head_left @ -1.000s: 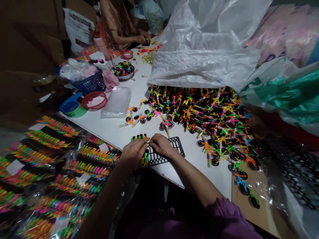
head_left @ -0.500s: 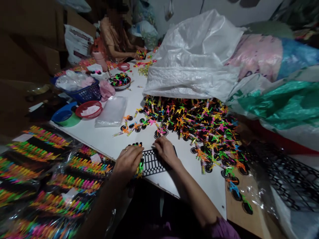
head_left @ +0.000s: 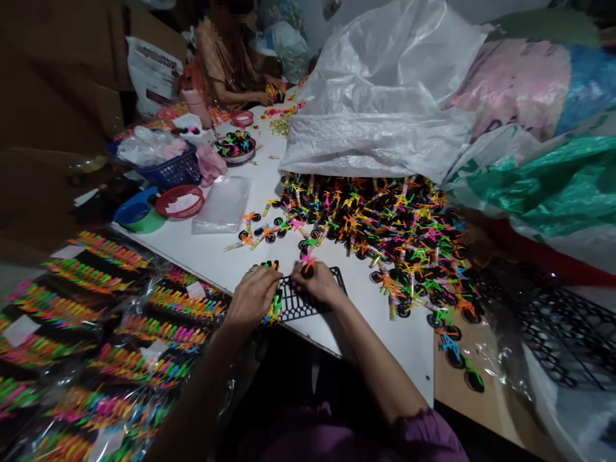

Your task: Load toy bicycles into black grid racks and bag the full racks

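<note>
- White tabletop: runs away from the wearer; near edge just in front of the lap.
- Large whitish plastic sack: on far right part of the tabletop, mouth toward the wearer.
- Bagged rows of toys: many colours, clear wrap, paper slips among them; beside the tabletop, left.
- Heap of toy bicycles: spills from the sack mouth; bright frames, black wheels, small printed tubes mixed in.
- Co-worker: at the far end, both hands near a small cluster of bright pieces.
- Blue basket: left edge, crumpled clear plastic inside.
- Black plastic grid: flat at the near edge, between and under the wearer's hands; its open cells visible in the middle.
- Stack of clear plastic bags: flat, beyond the grid to the left.
- Red basket: next to that stack, white slips inside.
- Left hand: palm down over the grid's left end, fingers curved above a short row of toys; whether it grips any, cannot tell.
- Right hand: above the grid's right half, fingers closed on one toy.
- Pink toy bicycle: in the right hand's fingers, a black wheel showing below the frame.
</note>
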Demonstrator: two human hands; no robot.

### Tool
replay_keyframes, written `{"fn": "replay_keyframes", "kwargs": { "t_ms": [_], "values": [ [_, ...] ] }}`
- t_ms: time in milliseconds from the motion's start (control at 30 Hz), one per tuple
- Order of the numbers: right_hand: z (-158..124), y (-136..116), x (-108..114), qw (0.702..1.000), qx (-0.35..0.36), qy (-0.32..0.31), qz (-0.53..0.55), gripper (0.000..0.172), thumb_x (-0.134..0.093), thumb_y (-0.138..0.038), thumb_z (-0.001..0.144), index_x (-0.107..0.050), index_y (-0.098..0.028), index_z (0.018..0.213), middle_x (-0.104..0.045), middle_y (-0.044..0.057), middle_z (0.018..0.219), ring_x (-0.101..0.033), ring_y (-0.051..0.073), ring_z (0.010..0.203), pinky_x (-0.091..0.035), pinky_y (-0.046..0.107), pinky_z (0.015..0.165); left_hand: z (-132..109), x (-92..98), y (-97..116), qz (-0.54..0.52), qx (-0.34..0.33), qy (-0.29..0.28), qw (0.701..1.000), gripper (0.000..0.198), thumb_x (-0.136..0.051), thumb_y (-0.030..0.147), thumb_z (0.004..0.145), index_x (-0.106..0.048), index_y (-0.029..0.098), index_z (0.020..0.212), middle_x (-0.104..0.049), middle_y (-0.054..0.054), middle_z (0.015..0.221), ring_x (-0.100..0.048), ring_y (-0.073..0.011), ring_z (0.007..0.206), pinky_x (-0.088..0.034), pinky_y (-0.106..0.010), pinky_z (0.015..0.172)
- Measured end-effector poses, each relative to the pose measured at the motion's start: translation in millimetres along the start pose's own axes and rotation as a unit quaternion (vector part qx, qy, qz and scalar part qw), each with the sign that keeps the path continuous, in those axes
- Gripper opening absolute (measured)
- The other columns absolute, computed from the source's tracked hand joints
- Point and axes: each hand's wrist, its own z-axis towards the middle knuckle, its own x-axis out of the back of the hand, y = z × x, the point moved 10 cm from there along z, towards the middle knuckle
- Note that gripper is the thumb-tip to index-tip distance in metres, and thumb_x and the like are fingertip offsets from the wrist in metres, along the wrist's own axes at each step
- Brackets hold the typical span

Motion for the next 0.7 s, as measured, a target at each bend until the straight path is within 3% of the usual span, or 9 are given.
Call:
{"fn": "replay_keyframes", "kwargs": {
  "t_ms": [100,200,267,467,700],
  "values": [
    [-14.2,5.1,-24.2,1.0,0.015,-0.014,0.014,0.012,-0.054,-0.025,0.076,-0.059,-0.015,0.08,-0.06,0.0,0.064,-0.054,0.01,0.055,-0.042,0.021,0.056,-0.4,-3.2,0.9,-0.005,-0.011,-0.013,1.0,0.019,-0.042,0.015,0.087,-0.06,0.016,0.094,-0.064,-0.006,0.091,-0.056,-0.0182,0.088,-0.044,-0.032,0.08],
    [-15.1,-5.3,-21.5,0.992,0.083,0.051,-0.079,0.01,-0.058,-0.022,0.074,-0.061,-0.015,0.081,-0.063,0.003,0.077,-0.056,0.012,0.067,-0.042,0.022,0.063,1.3,-5.3,0.3,-0.023,-0.008,-0.028,0.999,0.02,-0.042,0.014,0.087,-0.06,0.017,0.095,-0.065,-0.005,0.089,-0.057,-0.0167,0.086,-0.045,-0.03,0.079],
    [-10.6,-12.5,-22.4,0.983,0.118,0.06,-0.128,0.009,-0.057,-0.019,0.074,-0.061,-0.016,0.08,-0.063,0.003,0.081,-0.055,0.013,0.071,-0.041,0.022,0.065,2.8,-4.5,-1.7,-0.028,0.004,-0.03,0.999,0.021,-0.042,0.015,0.086,-0.06,0.017,0.098,-0.065,-0.005,0.09,-0.057,-0.0162,0.086,-0.045,-0.029,0.078],
    [3.7,0.8,-27.2,0.993,0.054,0.009,-0.107,0.012,-0.047,-0.019,0.081,-0.058,-0.016,0.085,-0.059,-0.002,0.061,-0.054,0.011,0.053,-0.037,0.019,0.053,5.1,-3.7,-2.8,-0.032,0.009,-0.038,0.999,0.02,-0.044,0.016,0.086,-0.06,0.018,0.098,-0.066,-0.004,0.089,-0.059,-0.016,0.085,-0.046,-0.029,0.078],
    [-7.8,-16.2,-28.8,0.963,0.124,0.023,-0.236,0.023,-0.045,-0.01,0.078,-0.057,-0.018,0.095,-0.063,0.004,0.087,-0.057,0.016,0.081,-0.04,0.024,0.071,4.7,-2.8,-3.8,-0.029,0.022,-0.032,0.999,0.02,-0.043,0.018,0.086,-0.06,0.018,0.096,-0.066,-0.004,0.089,-0.059,-0.0164,0.085,-0.047,-0.029,0.078]
  ]
}}
